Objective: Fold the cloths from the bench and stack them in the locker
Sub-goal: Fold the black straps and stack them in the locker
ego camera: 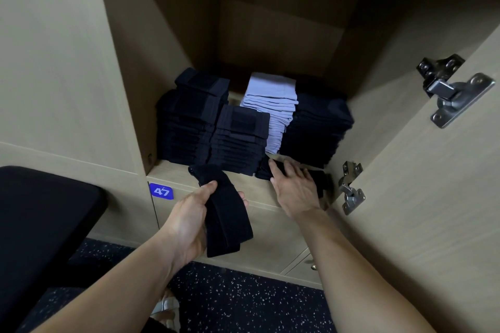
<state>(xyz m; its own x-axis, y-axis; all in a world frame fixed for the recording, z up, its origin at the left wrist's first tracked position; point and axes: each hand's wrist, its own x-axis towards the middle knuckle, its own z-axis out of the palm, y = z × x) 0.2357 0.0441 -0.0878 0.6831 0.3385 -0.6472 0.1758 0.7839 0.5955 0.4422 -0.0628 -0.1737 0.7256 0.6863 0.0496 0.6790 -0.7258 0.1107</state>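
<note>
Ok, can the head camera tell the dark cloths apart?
Head view: sharp, no glare; wide-angle bows the locker walls and door; back of locker shadowed; black cloth stacks and the folded black cloth in the left hand show little fold detail; grey stack reads clearly.

soft and even up front, dim deep inside the locker; sharp throughout, strongly bent at the edges, short on detail in the dark stacks.

At frame centre, the left hand grips a folded black cloth; the right hand rests flat on seemingly another dark cloth at the locker shelf's front.
</note>
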